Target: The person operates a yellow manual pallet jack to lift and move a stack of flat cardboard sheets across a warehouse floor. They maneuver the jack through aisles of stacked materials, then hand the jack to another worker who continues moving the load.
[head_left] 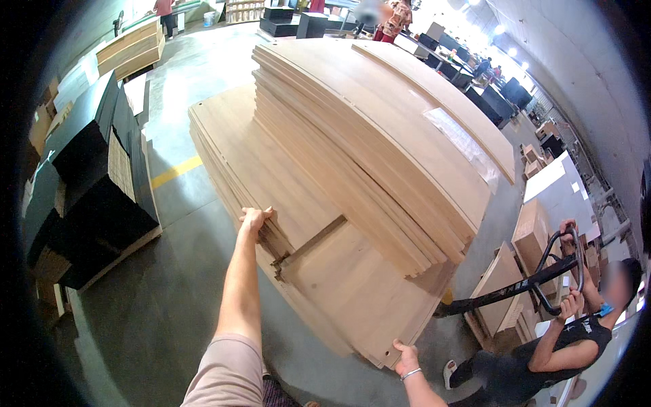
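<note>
Large light-brown wooden panels lie in stacks before me. My left hand (256, 220) is closed over the edge of the lower stack (264, 152), close to its near end. At the front lies a lower wooden panel (339, 281), with a small hole at its near corner. My right hand (405, 356) grips that corner, thumb on top; the fingers below are mostly hidden. Behind, a taller stack of panels (359, 149) rises, with a clear plastic sheet (461, 139) and a narrow board (441, 102) on top.
At right, a co-worker (569, 339) holds the black looped handle (559, 271) of a pallet jack beside the stacks. Black panels (88, 203) stand on the left. Cardboard boxes (536, 230) and leaning boards line the right. A yellow line (176, 171) crosses the grey floor.
</note>
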`<state>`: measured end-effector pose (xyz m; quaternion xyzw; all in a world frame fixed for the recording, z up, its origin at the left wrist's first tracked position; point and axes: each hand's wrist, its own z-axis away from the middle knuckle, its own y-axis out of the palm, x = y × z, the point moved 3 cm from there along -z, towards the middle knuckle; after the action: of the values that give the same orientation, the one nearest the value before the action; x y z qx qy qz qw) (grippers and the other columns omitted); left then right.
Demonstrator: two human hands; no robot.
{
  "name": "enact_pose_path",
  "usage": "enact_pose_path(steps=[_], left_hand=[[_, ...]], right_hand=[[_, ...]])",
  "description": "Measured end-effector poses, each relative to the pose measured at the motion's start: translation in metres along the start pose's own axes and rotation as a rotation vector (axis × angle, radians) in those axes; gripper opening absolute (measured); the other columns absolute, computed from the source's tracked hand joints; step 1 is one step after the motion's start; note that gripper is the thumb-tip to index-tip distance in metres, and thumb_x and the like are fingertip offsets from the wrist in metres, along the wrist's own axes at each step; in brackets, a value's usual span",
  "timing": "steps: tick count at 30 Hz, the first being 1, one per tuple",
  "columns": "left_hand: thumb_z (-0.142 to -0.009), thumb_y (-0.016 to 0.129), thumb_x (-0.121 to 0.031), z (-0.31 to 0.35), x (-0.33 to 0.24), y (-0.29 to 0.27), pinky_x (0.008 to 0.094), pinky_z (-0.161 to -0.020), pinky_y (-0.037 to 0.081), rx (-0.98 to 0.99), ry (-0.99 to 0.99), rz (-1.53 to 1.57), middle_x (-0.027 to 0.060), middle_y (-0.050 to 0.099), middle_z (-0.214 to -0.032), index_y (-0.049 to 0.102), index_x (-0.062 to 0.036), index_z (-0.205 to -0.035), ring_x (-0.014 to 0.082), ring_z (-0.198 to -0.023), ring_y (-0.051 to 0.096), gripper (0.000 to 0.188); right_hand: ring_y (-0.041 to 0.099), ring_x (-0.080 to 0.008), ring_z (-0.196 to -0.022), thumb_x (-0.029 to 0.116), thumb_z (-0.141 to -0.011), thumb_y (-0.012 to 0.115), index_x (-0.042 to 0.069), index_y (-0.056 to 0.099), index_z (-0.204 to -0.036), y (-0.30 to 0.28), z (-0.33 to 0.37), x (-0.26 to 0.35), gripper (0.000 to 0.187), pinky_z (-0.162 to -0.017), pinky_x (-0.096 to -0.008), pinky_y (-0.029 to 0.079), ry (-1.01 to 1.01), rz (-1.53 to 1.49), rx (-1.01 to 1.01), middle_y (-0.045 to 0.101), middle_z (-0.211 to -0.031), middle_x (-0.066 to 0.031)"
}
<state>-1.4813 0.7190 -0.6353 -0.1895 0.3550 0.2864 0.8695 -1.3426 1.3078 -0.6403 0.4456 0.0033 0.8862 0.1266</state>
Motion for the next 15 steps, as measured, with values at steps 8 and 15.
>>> enact_pose_path(steps=[8, 15], left_hand=[[-0.080, 0.070, -0.053, 0.030, 0.053, 0.004, 0.0533, -0.110, 0.034, -0.194, 0.291, 0.004, 0.0232, 0.012, -0.157, 0.004, -0.0013, -0.152, 0.0386, -0.140, 0.027, 0.110], [-0.084, 0.067, -0.047, 0.202, 0.193, 0.073, 0.0421, -0.112, 0.030, -0.101, 0.393, -0.011, 0.0254, 0.033, -0.149, 0.017, 0.0025, -0.150, 0.0351, -0.138, 0.034, 0.096]], right_hand=[[0.058, -0.0327, -0.108, -0.001, -0.076, 0.067, -0.001, 0.052, -0.124, -0.009, -0.019, -0.019, 0.050, -0.091, -0.0512, 0.047, 0.053, -0.057, -0.022, 0.059, -0.117, -0.0127], [0.062, -0.0316, -0.098, 0.001, -0.077, 0.067, -0.007, 0.055, -0.117, 0.011, 0.009, -0.006, 0.043, -0.085, -0.0450, 0.052, 0.013, -0.089, 0.018, 0.060, -0.113, -0.0166]])
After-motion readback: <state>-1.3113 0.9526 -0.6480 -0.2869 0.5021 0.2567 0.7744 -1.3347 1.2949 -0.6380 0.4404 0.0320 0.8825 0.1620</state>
